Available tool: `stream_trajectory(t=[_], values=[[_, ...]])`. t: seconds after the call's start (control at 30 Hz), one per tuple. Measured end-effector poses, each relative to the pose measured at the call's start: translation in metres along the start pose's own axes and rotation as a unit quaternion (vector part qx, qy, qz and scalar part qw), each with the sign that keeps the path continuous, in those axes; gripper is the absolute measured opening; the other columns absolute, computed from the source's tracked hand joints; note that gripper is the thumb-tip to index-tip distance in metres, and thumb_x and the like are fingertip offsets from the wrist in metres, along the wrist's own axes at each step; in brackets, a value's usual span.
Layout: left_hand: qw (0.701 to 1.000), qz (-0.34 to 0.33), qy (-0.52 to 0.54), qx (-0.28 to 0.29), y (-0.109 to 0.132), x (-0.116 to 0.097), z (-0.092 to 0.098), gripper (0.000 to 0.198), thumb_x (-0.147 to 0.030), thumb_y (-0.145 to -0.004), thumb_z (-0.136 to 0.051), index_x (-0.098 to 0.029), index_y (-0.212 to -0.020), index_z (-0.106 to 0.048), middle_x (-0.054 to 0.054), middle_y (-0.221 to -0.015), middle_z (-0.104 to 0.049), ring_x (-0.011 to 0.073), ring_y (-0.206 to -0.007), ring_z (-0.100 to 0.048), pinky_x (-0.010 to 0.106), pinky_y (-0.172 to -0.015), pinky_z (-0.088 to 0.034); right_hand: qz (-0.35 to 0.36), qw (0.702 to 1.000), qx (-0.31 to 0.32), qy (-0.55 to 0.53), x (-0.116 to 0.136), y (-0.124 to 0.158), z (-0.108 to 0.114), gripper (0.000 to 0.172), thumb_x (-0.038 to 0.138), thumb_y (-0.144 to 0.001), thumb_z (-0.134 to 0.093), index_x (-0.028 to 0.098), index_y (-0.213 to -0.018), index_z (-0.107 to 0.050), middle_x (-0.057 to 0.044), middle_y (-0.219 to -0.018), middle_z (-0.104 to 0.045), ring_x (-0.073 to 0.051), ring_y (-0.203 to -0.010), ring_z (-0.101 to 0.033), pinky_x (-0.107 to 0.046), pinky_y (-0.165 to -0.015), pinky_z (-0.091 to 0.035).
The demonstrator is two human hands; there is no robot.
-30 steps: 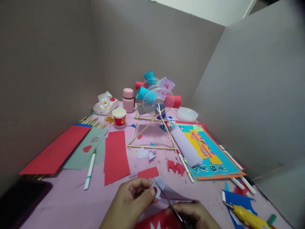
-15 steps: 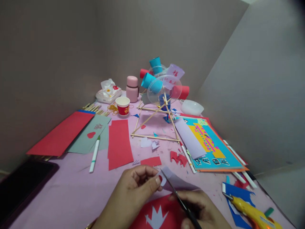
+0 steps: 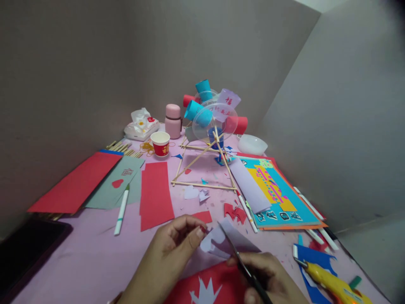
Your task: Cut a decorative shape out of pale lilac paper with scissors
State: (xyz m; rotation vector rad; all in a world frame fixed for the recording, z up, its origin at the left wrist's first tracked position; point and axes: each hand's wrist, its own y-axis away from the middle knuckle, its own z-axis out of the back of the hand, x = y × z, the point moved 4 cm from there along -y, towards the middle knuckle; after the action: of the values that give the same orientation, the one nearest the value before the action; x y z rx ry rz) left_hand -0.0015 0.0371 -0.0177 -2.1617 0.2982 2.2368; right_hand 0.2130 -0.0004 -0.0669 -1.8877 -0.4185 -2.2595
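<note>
Loosely curled left hand at paper; right hand grips scissors.

1. A dark phone is placed at the near left.
2. At the far left, a tissue pack is set beside a pink flask.
3. A paper cup is stood upright nearer, yellow rubber bands heaped beside it.
4. A whitish bowl is set far right.
5. A yellow glue gun is laid near right.
</note>
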Motion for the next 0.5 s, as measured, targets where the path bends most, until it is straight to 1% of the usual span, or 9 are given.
stream_trajectory(t=[0.07, 0.1, 0.13, 0.17, 0.2, 0.27, 0.3, 0.4, 0.5], values=[[0.991, -0.047, -0.124, 0.021, -0.002, -0.002, 0.000, 0.013, -0.027, -0.084, -0.054, -0.022, -0.080, -0.066, 0.000, -0.081, -0.069, 0.0187, -0.078, -0.062, 0.028, -0.070, -0.045, 0.010, 1.000, 0.009, -0.020, 0.004, -0.004, 0.004, 0.043, 0.047, -0.063, -0.078, 0.035, -0.104, -0.070, -0.003, -0.093, -0.062, -0.016, -0.063, -0.055, -0.028, -0.060, -0.047], [0.978, -0.070, -0.194, 0.043, -0.002, -0.001, -0.003, 0.014, -0.024, -0.085, -0.052, -0.022, -0.081, -0.065, 0.001, -0.083, -0.069, 0.0201, -0.081, -0.062, 0.030, -0.073, -0.045, 0.018, 0.999, 0.011, -0.031, 0.008, -0.006, 0.006, 0.041, 0.046, -0.064, -0.078, 0.035, -0.103, -0.070, -0.001, -0.085, -0.060, -0.014, -0.060, -0.052, -0.026, -0.057, -0.045], [0.959, -0.089, -0.262, 0.064, -0.002, 0.001, -0.006, 0.014, -0.021, -0.085, -0.051, -0.022, -0.083, -0.065, 0.001, -0.085, -0.069, 0.0213, -0.083, -0.062, 0.032, -0.075, -0.044, 0.026, 0.999, 0.011, -0.041, 0.012, -0.009, 0.006, 0.040, 0.046, -0.064, -0.078, 0.035, -0.101, -0.070, 0.002, -0.074, -0.056, -0.012, -0.055, -0.047, -0.023, -0.052, -0.041], [0.938, -0.106, -0.319, 0.079, -0.001, 0.004, -0.010, 0.015, -0.020, -0.086, -0.050, -0.023, -0.085, -0.065, 0.002, -0.086, -0.069, 0.0224, -0.084, -0.061, 0.034, -0.075, -0.044, 0.039, 0.998, 0.013, -0.055, 0.017, -0.011, 0.006, 0.037, 0.046, -0.064, -0.078, 0.034, -0.099, -0.071, 0.005, -0.063, -0.048, -0.010, -0.051, -0.040, -0.021, -0.047, -0.034], [0.920, -0.118, -0.363, 0.091, -0.001, 0.008, -0.013, 0.015, -0.019, -0.086, -0.050, -0.023, -0.087, -0.064, 0.003, -0.087, -0.069, 0.0234, -0.085, -0.061, 0.035, -0.075, -0.045, 0.049, 0.996, 0.021, -0.070, 0.023, -0.012, 0.004, 0.036, 0.047, -0.065, -0.077, 0.034, -0.098, -0.070, 0.007, -0.056, -0.040, -0.009, -0.048, -0.034, -0.019, -0.045, -0.029], [0.895, -0.128, -0.414, 0.105, -0.001, 0.017, -0.020, 0.016, -0.018, -0.087, -0.050, -0.023, -0.090, -0.064, 0.005, -0.090, -0.068, 0.0249, -0.089, -0.060, 0.037, -0.076, -0.045, 0.058, 0.993, 0.025, -0.095, 0.030, -0.014, 0.002, 0.034, 0.047, -0.066, -0.076, 0.035, -0.097, -0.070, 0.008, -0.054, -0.033, -0.008, -0.048, -0.028, -0.019, -0.044, -0.024], [0.887, -0.131, -0.431, 0.105, -0.001, 0.022, -0.023, 0.015, -0.018, -0.086, -0.050, -0.023, -0.091, -0.064, 0.006, -0.091, -0.068, 0.0254, -0.089, -0.060, 0.037, -0.076, -0.046, 0.059, 0.992, 0.028, -0.105, 0.033, -0.014, 0.001, 0.033, 0.047, -0.067, -0.076, 0.036, -0.098, -0.069, 0.008, -0.055, -0.033, -0.008, -0.048, -0.027, -0.019, -0.044, -0.024], [0.869, -0.148, -0.461, 0.098, -0.003, 0.030, -0.028, 0.013, -0.017, -0.086, -0.052, -0.022, -0.091, -0.063, 0.006, -0.089, -0.067, 0.0255, -0.087, -0.060, 0.039, -0.076, -0.046, 0.062, 0.991, 0.039, -0.115, 0.036, -0.014, -0.001, 0.032, 0.047, -0.069, -0.075, 0.036, -0.098, -0.069, 0.008, -0.055, -0.031, -0.008, -0.048, -0.025, -0.020, -0.043, -0.021], [0.855, -0.162, -0.482, 0.100, -0.006, 0.033, -0.030, 0.014, -0.017, -0.087, -0.051, -0.020, -0.084, -0.063, 0.006, -0.085, -0.066, 0.0246, -0.083, -0.059, 0.038, -0.073, -0.045, 0.064, 0.992, 0.044, -0.101, 0.036, -0.014, -0.001, 0.032, 0.047, -0.069, -0.075, 0.032, -0.097, -0.070, 0.009, -0.054, -0.027, -0.008, -0.048, -0.022, -0.021, -0.042, -0.019]])
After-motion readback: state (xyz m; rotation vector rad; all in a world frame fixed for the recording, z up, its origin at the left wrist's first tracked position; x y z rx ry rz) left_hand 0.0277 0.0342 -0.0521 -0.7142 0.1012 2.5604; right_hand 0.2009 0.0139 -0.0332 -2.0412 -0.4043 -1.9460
